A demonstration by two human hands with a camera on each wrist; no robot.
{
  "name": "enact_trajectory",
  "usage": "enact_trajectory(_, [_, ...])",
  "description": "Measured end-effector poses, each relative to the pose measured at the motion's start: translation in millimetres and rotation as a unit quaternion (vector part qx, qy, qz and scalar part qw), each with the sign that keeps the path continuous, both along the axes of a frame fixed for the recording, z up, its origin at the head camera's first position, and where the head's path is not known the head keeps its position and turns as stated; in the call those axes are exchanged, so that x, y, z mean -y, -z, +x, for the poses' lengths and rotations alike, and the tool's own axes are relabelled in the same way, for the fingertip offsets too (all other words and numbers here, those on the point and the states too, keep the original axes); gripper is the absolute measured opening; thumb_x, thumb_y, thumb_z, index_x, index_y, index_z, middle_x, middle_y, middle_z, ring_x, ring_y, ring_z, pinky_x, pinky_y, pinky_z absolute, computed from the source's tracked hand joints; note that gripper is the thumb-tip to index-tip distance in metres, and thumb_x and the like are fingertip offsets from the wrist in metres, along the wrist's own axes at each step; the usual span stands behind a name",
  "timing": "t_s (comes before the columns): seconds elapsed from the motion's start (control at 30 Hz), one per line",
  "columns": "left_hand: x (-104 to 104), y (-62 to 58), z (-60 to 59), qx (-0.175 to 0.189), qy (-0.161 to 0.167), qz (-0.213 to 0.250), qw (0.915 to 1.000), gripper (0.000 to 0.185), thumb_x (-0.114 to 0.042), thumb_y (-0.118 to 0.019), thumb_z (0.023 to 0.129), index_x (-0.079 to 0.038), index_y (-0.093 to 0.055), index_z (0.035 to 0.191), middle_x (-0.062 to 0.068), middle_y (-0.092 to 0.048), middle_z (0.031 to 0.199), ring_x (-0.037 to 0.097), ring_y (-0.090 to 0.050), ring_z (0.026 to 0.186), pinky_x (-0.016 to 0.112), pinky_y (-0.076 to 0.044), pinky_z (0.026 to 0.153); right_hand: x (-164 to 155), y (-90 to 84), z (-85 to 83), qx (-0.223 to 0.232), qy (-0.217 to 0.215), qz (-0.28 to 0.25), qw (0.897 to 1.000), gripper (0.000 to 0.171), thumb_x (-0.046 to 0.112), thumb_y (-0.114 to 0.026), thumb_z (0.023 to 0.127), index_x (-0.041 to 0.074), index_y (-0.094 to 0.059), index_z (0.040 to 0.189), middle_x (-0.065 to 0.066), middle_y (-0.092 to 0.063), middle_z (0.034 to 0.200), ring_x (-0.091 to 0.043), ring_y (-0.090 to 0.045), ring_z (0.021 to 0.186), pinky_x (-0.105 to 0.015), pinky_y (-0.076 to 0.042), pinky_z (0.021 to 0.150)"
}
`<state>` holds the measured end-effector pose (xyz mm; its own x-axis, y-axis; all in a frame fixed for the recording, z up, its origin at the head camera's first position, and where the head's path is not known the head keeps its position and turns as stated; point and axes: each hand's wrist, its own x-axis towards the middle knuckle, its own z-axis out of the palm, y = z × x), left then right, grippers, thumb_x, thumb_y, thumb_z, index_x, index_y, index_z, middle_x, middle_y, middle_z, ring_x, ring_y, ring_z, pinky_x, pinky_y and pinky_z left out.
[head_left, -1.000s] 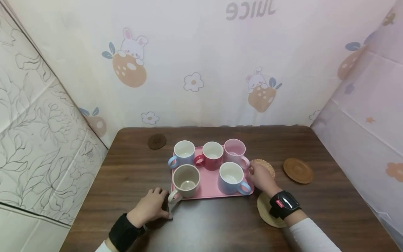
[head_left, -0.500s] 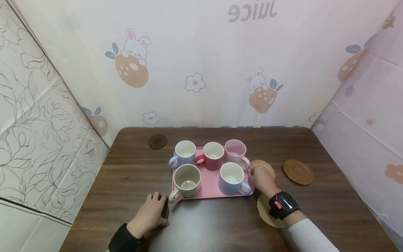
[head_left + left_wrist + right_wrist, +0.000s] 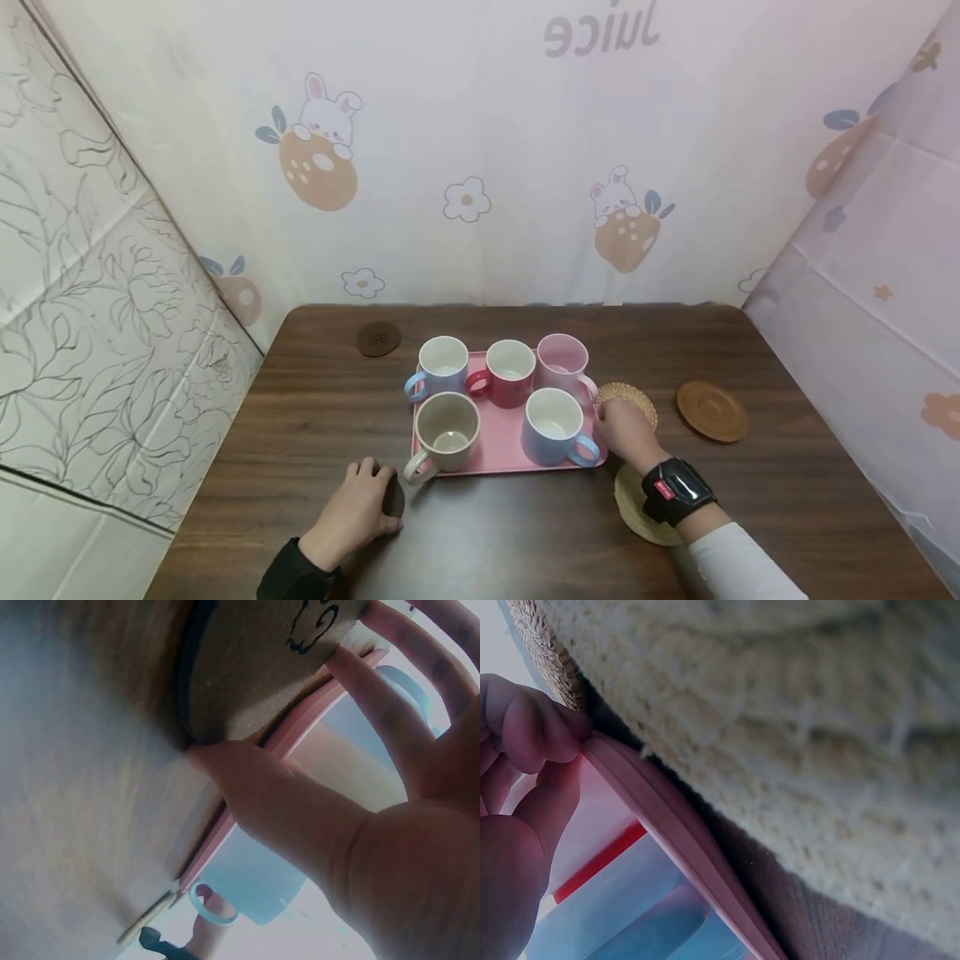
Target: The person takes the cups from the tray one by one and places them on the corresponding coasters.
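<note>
Five ceramic mugs could topple if the right hand's grip, pinching the pink plastic tray's rim, jerks while the left hand lies spread flat.

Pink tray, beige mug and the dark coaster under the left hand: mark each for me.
pink tray [image 3: 504, 433], head view, bare floor between mugs.
beige mug [image 3: 447, 427], head view, inner wall.
dark coaster [image 3: 394, 497], head view, edge showing past the fingers.

5 mugs on tray, table ctr

The word "Juice" is printed, mirrored, on the backdrop sheet. A dark mark on the dark coaster is perhaps a drawing; it cannot be read.
</note>
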<state>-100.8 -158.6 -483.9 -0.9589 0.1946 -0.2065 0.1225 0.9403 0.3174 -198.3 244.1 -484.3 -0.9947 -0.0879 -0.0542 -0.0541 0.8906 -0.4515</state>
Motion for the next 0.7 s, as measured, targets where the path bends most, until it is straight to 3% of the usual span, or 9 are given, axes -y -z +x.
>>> enact_trajectory(0.2, [18, -9.7, -18.1, -0.053, -0.019, -0.015, 0.9983, 0.07, -0.031, -0.088, 0.067, 0.002, -0.059, 0.121, 0.023, -0.053, 0.111, 0.041, -0.052, 0.104, 0.052, -0.053, 0.077, 0, 0.2, 0.1, -0.019, -0.005, -0.003, 1.0, 0.022, 0.002, -0.063, 0.077, 0.006, -0.056, 0.056, 0.001, -0.046, 0.051, -0.014, -0.044, 0.049, -0.026, -0.033, 0.046])
enact_trajectory(0.33, [32, -26.1, -43.1, -0.072, -0.042, -0.019, 0.9963, 0.071, -0.032, -0.085, 0.072, 0.003, -0.056, 0.127, 0.029, -0.051, 0.12, 0.046, -0.05, 0.111, 0.058, -0.051, 0.083, -1, -0.1, 1.7, -0.034, -0.009, 0.004, 0.999, 0.025, 0.002, -0.063, 0.075, 0.008, -0.052, 0.053, 0.003, -0.043, 0.05, -0.013, -0.041, 0.048, -0.027, -0.031, 0.046])
enact_trajectory(0.47, [43, -42.5, -67.2, -0.095, -0.06, 0.006, 0.9936, 0.069, -0.031, -0.081, 0.077, 0.003, -0.054, 0.13, 0.032, -0.048, 0.124, 0.049, -0.047, 0.113, 0.06, -0.05, 0.083, 0, 0.4, 3.3, -0.039, -0.013, -0.002, 0.999, 0.025, 0.002, -0.062, 0.073, 0.009, -0.05, 0.052, 0.004, -0.041, 0.049, -0.013, -0.04, 0.048, -0.027, -0.031, 0.046])
enact_trajectory(0.7, [44, -73.1, -115.1, -0.11, -0.031, 0.014, 0.9933, 0.071, -0.032, -0.077, 0.082, 0.003, -0.048, 0.136, 0.035, -0.043, 0.13, 0.052, -0.042, 0.118, 0.061, -0.048, 0.085, -1, 1.2, 5.4, -0.039, -0.016, -0.009, 0.999, 0.026, 0.001, -0.062, 0.073, 0.009, -0.049, 0.051, 0.004, -0.042, 0.049, -0.012, -0.04, 0.047, -0.026, -0.031, 0.045])
